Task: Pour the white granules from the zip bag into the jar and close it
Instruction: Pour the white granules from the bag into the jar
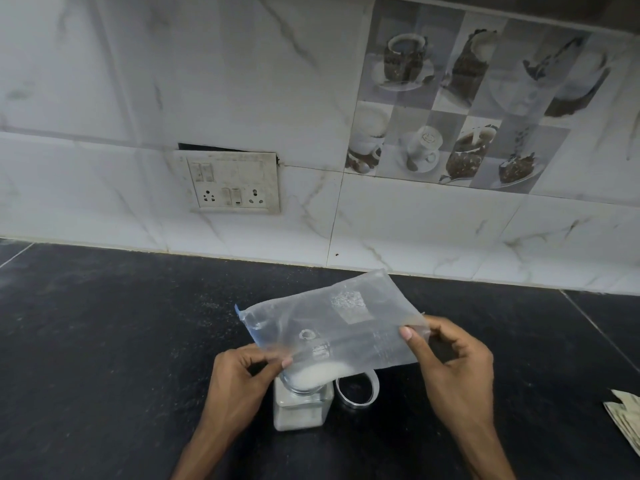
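Observation:
A clear zip bag [341, 323] with a blue zip strip is held tilted over the jar, its lower corner bulging with white granules [317, 374] at the jar's mouth. The square clear jar [300, 412] stands upright on the black counter, partly filled with white granules. My left hand [239, 382] pinches the bag's lower left edge beside the jar mouth. My right hand [457, 372] grips the bag's right corner, raised higher. The jar's round lid [356, 389] lies on the counter just right of the jar, partly hidden under the bag.
The black counter [104, 341] runs to a white marble-tiled wall. A switch and socket plate [233, 183] sits on the wall behind. Some folded paper [627, 417] lies at the right edge. Scattered white grains dust the counter left of the bag.

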A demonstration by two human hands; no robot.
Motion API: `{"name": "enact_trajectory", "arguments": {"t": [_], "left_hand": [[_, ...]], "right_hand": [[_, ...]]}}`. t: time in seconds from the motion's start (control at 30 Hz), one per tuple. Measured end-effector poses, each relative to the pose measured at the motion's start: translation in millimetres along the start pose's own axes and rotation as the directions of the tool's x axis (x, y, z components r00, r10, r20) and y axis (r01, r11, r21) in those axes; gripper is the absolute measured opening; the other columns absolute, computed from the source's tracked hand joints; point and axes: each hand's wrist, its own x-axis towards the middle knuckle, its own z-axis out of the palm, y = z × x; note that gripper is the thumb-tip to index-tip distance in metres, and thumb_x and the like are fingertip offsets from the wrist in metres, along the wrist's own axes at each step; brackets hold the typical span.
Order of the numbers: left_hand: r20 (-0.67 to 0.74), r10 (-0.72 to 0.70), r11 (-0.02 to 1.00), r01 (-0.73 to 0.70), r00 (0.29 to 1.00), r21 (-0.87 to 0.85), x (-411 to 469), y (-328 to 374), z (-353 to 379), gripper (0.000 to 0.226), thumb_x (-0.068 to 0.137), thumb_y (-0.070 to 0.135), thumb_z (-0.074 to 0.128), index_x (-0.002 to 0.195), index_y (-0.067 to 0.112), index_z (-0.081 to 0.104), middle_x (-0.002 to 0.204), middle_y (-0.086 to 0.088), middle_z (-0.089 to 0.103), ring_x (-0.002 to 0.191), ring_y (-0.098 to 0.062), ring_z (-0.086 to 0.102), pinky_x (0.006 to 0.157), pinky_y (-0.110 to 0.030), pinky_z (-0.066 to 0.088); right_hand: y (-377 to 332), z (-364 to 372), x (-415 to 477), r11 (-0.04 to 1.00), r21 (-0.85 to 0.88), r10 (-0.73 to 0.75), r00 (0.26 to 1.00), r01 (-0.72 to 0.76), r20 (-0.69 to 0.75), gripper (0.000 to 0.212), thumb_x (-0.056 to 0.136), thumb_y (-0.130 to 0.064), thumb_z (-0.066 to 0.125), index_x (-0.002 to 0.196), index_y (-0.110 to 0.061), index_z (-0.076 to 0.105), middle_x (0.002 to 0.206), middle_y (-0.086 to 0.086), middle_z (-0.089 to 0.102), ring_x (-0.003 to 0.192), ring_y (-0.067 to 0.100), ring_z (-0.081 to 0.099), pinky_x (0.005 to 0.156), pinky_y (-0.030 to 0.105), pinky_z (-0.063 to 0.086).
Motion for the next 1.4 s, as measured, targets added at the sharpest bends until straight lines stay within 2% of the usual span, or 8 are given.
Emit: {"name": "enact_trajectory", "arguments": {"t": [0.3, 0.7, 0.8, 0.97, 1.1, 1.4], "left_hand": [[0.004, 0.007, 1.000, -0.007, 1.000, -0.010, 0, 1, -1, 0.045, 0.077, 0.003, 0.082, 0.073, 0.048, 0.079, 0.083, 0.024, 0.079, 0.082, 0.006, 0.074, 0.073, -0.002, 0.051], [0.006, 0.023, 1.000, -0.023, 1.000, -0.003, 0, 4, 1, 0.044, 0.076, 0.003, 0.083, 0.076, 0.047, 0.079, 0.084, 0.023, 0.079, 0.083, 0.006, 0.074, 0.074, -0.004, 0.052], [0.001, 0.014, 1.000, -0.014, 1.000, -0.016, -1, 5, 1, 0.044, 0.076, 0.003, 0.083, 0.073, 0.047, 0.080, 0.082, 0.023, 0.079, 0.081, 0.006, 0.074, 0.072, -0.003, 0.052], [-0.003, 0.010, 1.000, -0.010, 1.000, -0.018, -1, 7, 0, 0.045, 0.076, 0.001, 0.083, 0.073, 0.046, 0.080, 0.082, 0.023, 0.079, 0.082, 0.007, 0.074, 0.072, -0.002, 0.051], [-0.004, 0.011, 1.000, -0.011, 1.000, -0.027, -1, 9, 1, 0.048, 0.076, 0.001, 0.082, 0.070, 0.048, 0.079, 0.080, 0.024, 0.078, 0.080, 0.007, 0.074, 0.071, -0.002, 0.051], [0.000, 0.003, 0.999, -0.003, 1.000, -0.032, -1, 10, 1, 0.048, 0.076, 0.000, 0.083, 0.069, 0.048, 0.079, 0.080, 0.023, 0.079, 0.079, 0.006, 0.074, 0.070, -0.003, 0.052]], "right_hand": [[-4, 0, -1, 0.999, 0.046, -0.011, 1.000, 0.011, -0.009, 0.020, 0.082, -0.019, 0.076, 0.090, -0.037, 0.077, 0.091, -0.020, 0.077, 0.088, -0.002, 0.072, 0.071, 0.009, 0.054], [-2, -2, -3, 1.000, 0.020, -0.009, 1.000, 0.009, -0.029, 0.022, 0.083, -0.013, 0.077, 0.088, -0.034, 0.077, 0.090, -0.017, 0.077, 0.085, -0.001, 0.071, 0.068, 0.007, 0.052], [-1, -3, -3, 1.000, 0.018, 0.013, 0.998, -0.012, -0.067, 0.021, 0.083, -0.015, 0.078, 0.087, -0.035, 0.076, 0.089, -0.016, 0.077, 0.084, 0.002, 0.072, 0.071, 0.012, 0.055], [-3, 0, -6, 1.000, 0.028, 0.012, 0.998, -0.010, -0.065, 0.019, 0.083, -0.018, 0.077, 0.088, -0.036, 0.076, 0.089, -0.015, 0.077, 0.084, 0.004, 0.072, 0.070, 0.010, 0.053], [-5, -1, -5, 0.999, 0.049, 0.016, 0.997, -0.012, -0.076, 0.012, 0.081, -0.027, 0.075, 0.088, -0.038, 0.075, 0.089, -0.017, 0.076, 0.084, 0.003, 0.072, 0.071, 0.011, 0.054], [-2, -4, -5, 1.000, 0.019, 0.021, 0.993, -0.019, -0.114, 0.024, 0.082, -0.012, 0.079, 0.083, -0.036, 0.075, 0.086, -0.016, 0.076, 0.082, 0.003, 0.070, 0.071, 0.013, 0.054]]}}
